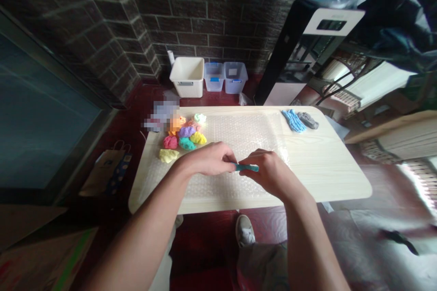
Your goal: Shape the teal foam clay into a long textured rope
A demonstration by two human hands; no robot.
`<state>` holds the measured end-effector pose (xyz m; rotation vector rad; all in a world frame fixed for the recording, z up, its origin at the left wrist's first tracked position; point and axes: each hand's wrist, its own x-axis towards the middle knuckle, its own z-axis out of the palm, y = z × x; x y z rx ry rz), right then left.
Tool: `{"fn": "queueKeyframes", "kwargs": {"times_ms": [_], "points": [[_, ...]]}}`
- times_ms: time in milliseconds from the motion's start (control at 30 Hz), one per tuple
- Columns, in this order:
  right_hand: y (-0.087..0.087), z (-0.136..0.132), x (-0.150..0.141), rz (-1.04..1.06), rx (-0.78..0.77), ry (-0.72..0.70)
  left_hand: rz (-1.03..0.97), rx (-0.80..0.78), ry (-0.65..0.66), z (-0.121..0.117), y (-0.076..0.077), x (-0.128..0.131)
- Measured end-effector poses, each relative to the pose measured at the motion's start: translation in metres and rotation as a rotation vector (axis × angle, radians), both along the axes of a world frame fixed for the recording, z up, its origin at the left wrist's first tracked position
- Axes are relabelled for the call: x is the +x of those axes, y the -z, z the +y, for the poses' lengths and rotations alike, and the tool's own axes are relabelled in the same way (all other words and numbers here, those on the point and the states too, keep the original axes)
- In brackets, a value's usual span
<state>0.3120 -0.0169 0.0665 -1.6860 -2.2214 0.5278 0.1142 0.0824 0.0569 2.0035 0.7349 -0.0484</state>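
Observation:
A thin teal strip of modelling clay (247,168) stretches between my two hands above the bubble wrap (239,129). My left hand (215,158) is closed on its left end, fingers pinched. On the right part of the strip, my right hand (268,168) grips with thumb and fingers. Several clay lumps lie to the left: a purple lump (187,132), a teal lump (187,143), a yellow lump (198,137), a red lump (170,142), an orange lump (175,125) and a pale yellow lump (168,155). Blue clay strands (293,121) touch or nearly touch a grey lump (308,120) at the far right.
Everything lies on a pale wooden table (327,163) with rounded corners. Behind it on the floor stand a white bin (187,77) and two clear tubs (235,77). A water dispenser (290,54) rises at the back right; a paper bag (102,170) stands left.

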Motion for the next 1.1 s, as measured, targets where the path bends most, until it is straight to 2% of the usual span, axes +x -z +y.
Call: {"fn": "queueKeyframes", "kwargs": {"times_ms": [133,267,400,500,600,767,900,1100], "points": [[0.001,-0.001,0.004,-0.004,0.002,0.035,0.009,-0.069,-0.051,0.001,0.0,-0.001],[0.002,-0.001,0.001,0.012,0.004,0.039,0.057,-0.038,-0.046,0.002,0.0,0.0],[0.003,0.001,-0.001,0.023,0.006,0.009,0.012,-0.063,-0.052,0.002,-0.001,0.001],[0.004,0.0,0.004,0.005,0.013,0.027,-0.033,-0.108,-0.166,0.002,-0.002,0.0],[0.007,0.0,0.013,-0.03,0.032,0.065,0.024,-0.078,-0.262,0.004,-0.003,-0.001],[0.011,0.0,0.016,-0.052,0.033,0.131,0.087,-0.095,-0.283,0.008,0.002,-0.004],[0.013,0.001,0.013,-0.004,0.024,0.116,0.071,-0.093,-0.293,0.009,0.006,-0.005],[0.014,0.002,0.013,-0.022,0.038,0.112,-0.004,-0.075,-0.38,0.008,0.007,-0.007]]}}
